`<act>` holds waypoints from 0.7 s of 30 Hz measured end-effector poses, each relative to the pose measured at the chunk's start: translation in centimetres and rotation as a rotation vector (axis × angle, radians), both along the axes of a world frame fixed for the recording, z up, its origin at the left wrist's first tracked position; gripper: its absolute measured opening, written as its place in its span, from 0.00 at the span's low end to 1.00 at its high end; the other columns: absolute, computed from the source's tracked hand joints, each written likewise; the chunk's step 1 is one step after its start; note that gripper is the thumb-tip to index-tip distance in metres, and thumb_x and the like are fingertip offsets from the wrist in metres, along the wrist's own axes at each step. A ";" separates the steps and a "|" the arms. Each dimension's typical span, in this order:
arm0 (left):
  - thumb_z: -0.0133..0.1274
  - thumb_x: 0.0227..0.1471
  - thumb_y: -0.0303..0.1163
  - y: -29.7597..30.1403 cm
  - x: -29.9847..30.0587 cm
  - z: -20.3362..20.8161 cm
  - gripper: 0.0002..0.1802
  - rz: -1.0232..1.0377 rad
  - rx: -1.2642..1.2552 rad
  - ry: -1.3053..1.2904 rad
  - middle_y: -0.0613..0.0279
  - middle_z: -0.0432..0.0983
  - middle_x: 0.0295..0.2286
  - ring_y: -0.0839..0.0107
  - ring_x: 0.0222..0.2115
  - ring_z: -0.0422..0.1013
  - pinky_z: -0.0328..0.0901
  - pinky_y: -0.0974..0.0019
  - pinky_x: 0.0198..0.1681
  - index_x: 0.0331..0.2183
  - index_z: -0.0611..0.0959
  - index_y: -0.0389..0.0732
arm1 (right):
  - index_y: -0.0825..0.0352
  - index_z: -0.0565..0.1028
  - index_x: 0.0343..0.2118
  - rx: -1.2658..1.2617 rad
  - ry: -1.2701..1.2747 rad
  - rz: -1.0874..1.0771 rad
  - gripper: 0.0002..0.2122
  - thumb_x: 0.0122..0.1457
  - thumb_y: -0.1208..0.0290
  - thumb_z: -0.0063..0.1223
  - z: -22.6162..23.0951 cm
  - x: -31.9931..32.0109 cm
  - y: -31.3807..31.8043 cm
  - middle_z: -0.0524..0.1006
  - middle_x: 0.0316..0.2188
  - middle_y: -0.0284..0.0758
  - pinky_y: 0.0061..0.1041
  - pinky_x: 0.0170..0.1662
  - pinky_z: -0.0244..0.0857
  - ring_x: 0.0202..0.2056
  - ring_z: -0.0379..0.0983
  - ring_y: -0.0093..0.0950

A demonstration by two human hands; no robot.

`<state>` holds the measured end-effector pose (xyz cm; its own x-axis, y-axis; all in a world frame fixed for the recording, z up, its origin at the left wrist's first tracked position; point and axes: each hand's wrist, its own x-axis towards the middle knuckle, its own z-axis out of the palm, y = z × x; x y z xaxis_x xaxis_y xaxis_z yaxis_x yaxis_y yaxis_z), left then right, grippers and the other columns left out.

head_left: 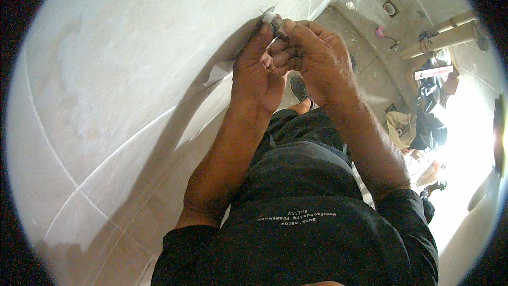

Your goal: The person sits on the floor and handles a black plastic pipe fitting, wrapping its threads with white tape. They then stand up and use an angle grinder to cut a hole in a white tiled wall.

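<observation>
My left hand (256, 74) is raised close to the tiled wall (132, 74), its thumb and fingers closed on a small grey metal-looking fitting with a white band (269, 17). The white band may be wound tape; I cannot make out its detail. From the other side my right hand (325, 61) pinches the near end of the same piece, thumb on top and fingers curled beneath. Both hands almost touch each other, and they hide much of the fitting. Whether the piece is set in the wall or only held in front of it, I cannot tell.
A square floor drain (390, 8) and a pink item (380, 32) are on the far floor. Wooden poles (444, 39) lean at the right. Below them lie a cardboard box (451, 69), dark plastic bags (431, 127) and a beige bag (400, 128). My shoe (299, 88) stands below my hands.
</observation>
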<state>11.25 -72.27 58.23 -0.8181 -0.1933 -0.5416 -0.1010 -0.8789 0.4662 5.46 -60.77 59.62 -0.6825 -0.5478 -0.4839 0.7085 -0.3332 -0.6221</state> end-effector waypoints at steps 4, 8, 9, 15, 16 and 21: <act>0.59 0.59 0.39 -0.8 0.7 -1.1 0.15 -0.017 0.049 -0.010 0.61 0.79 0.40 0.66 0.41 0.75 0.66 0.60 0.52 0.45 0.81 0.43 | 0.74 0.78 0.40 0.433 0.416 -0.019 0.15 0.63 0.63 0.59 0.1 0.4 -0.2 0.83 0.28 0.39 0.27 0.32 0.75 0.27 0.81 0.30; 0.61 0.57 0.39 0.9 -0.1 0.9 0.16 0.075 -0.130 -0.129 0.63 0.78 0.41 0.67 0.46 0.72 0.62 0.57 0.57 0.45 0.82 0.43 | 0.73 0.78 0.38 0.614 0.770 -0.133 0.13 0.61 0.66 0.61 0.0 1.4 -0.4 0.82 0.27 0.39 0.27 0.33 0.74 0.29 0.81 0.27; 0.61 0.57 0.39 0.8 -0.1 0.9 0.16 0.060 -0.163 -0.128 0.62 0.78 0.41 0.66 0.46 0.72 0.61 0.56 0.58 0.45 0.82 0.43 | 0.73 0.78 0.38 0.618 0.774 -0.128 0.13 0.61 0.66 0.61 -0.2 1.3 -0.4 0.82 0.27 0.39 0.27 0.34 0.74 0.29 0.81 0.26; 0.60 0.58 0.42 1.4 -0.3 2.5 0.18 0.063 -0.087 -0.169 0.57 0.78 0.41 0.64 0.44 0.74 0.64 0.56 0.56 0.45 0.81 0.41 | 0.74 0.78 0.40 0.446 0.439 -0.058 0.15 0.62 0.64 0.60 0.1 0.4 -0.1 0.83 0.28 0.40 0.27 0.33 0.74 0.29 0.81 0.29; 0.59 0.58 0.43 1.3 -0.2 2.4 0.18 0.037 -0.073 -0.135 0.56 0.78 0.41 0.64 0.43 0.75 0.66 0.56 0.55 0.45 0.81 0.41 | 0.74 0.77 0.40 0.414 0.381 -0.038 0.15 0.62 0.63 0.60 -0.1 0.2 0.0 0.83 0.29 0.40 0.27 0.33 0.74 0.29 0.81 0.29; 0.59 0.59 0.43 -1.5 0.7 -1.5 0.20 -0.098 0.165 0.121 0.54 0.78 0.41 0.63 0.40 0.76 0.71 0.55 0.48 0.46 0.80 0.40 | 0.75 0.76 0.43 -0.081 -0.139 0.034 0.18 0.63 0.61 0.59 -0.4 -0.6 0.8 0.82 0.31 0.42 0.28 0.33 0.75 0.29 0.81 0.32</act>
